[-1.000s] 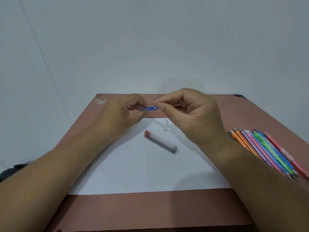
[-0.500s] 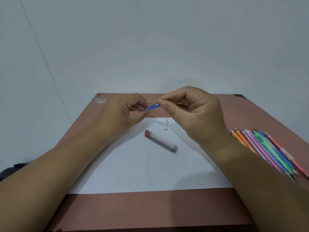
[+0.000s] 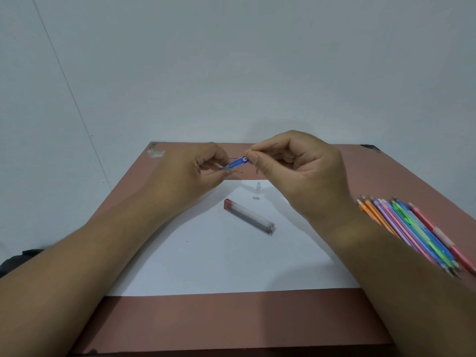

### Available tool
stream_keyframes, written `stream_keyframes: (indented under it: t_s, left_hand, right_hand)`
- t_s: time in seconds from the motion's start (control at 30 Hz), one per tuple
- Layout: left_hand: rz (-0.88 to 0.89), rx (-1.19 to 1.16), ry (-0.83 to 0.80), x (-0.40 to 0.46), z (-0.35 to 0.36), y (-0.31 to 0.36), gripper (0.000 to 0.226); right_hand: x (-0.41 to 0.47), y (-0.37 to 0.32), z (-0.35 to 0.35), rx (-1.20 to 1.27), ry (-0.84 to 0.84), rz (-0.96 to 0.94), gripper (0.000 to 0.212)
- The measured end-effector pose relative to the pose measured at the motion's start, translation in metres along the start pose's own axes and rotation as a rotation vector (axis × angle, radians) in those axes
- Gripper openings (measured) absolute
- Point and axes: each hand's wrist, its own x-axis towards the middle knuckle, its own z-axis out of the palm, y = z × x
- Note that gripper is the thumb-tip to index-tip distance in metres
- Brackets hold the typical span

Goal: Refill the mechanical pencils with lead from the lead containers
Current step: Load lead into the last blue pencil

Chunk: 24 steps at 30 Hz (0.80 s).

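My left hand [image 3: 190, 171] grips a blue mechanical pencil [image 3: 235, 163] above the far part of the table, with its open back end tilted up to the right. My right hand [image 3: 296, 171] pinches a thin dark lead [image 3: 270, 146] between thumb and forefinger, right at the pencil's open end. The lead's free end sticks out above the fingers. A clear lead container [image 3: 248, 216] with a red cap lies on the white paper [image 3: 206, 253] below the hands.
A small clear cap [image 3: 258, 186] and a tiny white eraser [image 3: 255, 197] lie on the paper near its far edge. Several coloured mechanical pencils [image 3: 412, 228] lie bundled at the right of the brown table [image 3: 231, 320]. A pale wall stands behind.
Both hands have risen slightly, and the pencil's open end has tilted further up. The right hand still pinches the lead at that end.
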Motion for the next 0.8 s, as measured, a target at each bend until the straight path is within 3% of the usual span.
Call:
stream_keyframes:
  t_s: [0.57, 0.8]
  left_hand:
    - [-0.001, 0.002, 0.003, -0.0005, 0.0008, 0.0025, 0.013]
    - [-0.048, -0.01, -0.009, -0.0003, -0.0001, 0.0018, 0.01]
  right_hand:
    - [0.0019, -0.0028, -0.0007, -0.177, -0.01, 0.104, 0.009]
    - [0.0036, -0.0026, -0.0009, -0.163, -0.019, 0.182, 0.019]
